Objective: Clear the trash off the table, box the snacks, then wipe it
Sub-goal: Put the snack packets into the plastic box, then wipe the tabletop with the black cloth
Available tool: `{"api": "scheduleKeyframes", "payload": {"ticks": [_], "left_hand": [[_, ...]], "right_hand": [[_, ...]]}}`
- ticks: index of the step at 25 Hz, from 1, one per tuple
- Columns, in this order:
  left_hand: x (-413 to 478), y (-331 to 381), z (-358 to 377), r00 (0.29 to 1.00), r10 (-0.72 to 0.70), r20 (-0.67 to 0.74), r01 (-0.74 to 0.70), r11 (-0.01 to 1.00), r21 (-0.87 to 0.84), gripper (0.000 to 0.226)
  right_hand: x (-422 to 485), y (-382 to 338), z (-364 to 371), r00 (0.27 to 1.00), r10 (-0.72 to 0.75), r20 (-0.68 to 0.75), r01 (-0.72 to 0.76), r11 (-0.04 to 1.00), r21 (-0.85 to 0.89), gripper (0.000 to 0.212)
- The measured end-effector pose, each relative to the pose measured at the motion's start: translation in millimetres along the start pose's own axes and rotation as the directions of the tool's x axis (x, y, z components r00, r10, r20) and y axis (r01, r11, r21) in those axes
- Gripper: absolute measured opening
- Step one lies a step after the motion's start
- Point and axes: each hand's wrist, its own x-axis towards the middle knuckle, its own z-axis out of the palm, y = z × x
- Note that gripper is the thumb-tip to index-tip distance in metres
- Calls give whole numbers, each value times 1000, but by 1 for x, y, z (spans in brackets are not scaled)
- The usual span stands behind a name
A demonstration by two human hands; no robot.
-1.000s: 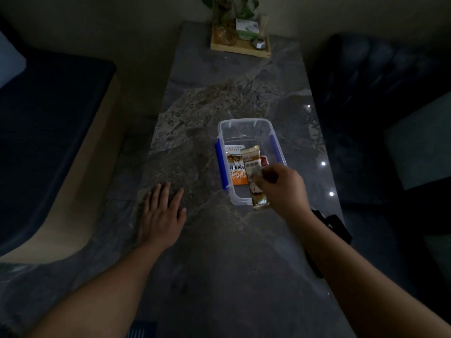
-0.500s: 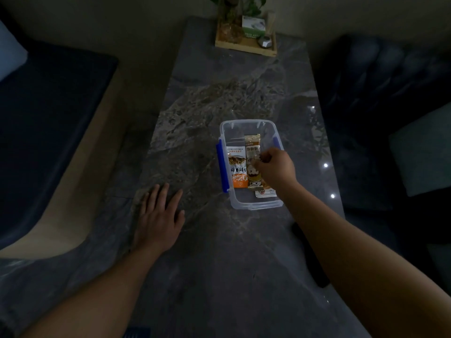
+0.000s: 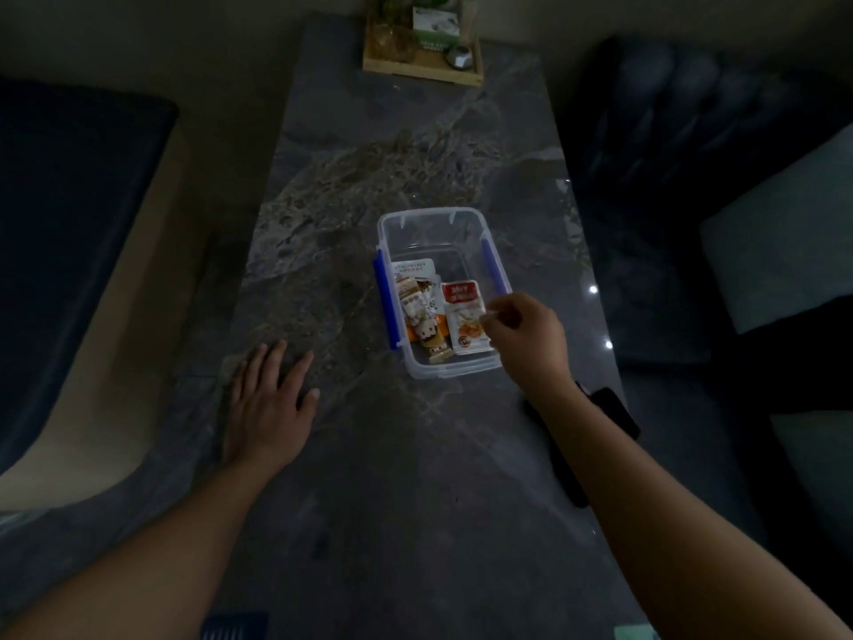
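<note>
A clear plastic box (image 3: 429, 224) with blue side clips stands in the middle of the dark marble table (image 3: 406, 478). Inside it lie a long brown snack bar (image 3: 422, 321) on an orange packet, and a red-and-white snack packet (image 3: 464, 316) to their right. My right hand (image 3: 524, 334) hovers over the box's near right corner, fingers curled loosely, holding nothing. My left hand (image 3: 270, 399) rests flat on the table to the left of the box, fingers spread.
A wooden tray (image 3: 422, 69) with a plant, a small box and a round object sits at the table's far end. A black flat object (image 3: 614, 411) lies at the right edge, partly under my right forearm. Dark sofas flank the table.
My right hand carried the long snack bar over the box, laid it inside and let go, then drew back toward the near right corner. My left hand stayed put.
</note>
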Motion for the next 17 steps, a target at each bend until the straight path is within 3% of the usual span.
{"api": "scheduleKeyframes", "payload": {"ticks": [2,4,6,8,9,11,14,17], "left_hand": [[0,-2,2,1000,10,16,-10,1000,-2,59],[2,-4,3,999,26,47,-25,1000,-6,55],[8,-6,1,995,27,100,-25,999,-24,53],[4,-8,-3,994,39,101,-31,997,-75,51],[-4,-7,-4,996,53,70,-46,994,-101,49],[-33,-2,-8,997,74,11,-72,988,-134,49],[-81,9,-16,997,73,-8,-73,984,-163,53],[-127,15,-20,992,101,-75,-114,975,-192,51]], "right_hand": [[-24,29,-26,991,25,-129,-28,999,-20,9],[-45,72,-54,982,83,-170,-121,967,-223,19],[-56,113,-72,965,258,-40,-242,829,-505,46],[-58,138,-76,899,429,85,-281,717,-638,68],[-57,146,-74,893,437,110,-255,691,-677,72],[-51,154,-70,938,328,113,-148,675,-723,70],[-42,150,-64,976,176,124,-30,680,-732,49],[-42,138,-70,968,223,115,-100,763,-639,33]]}}
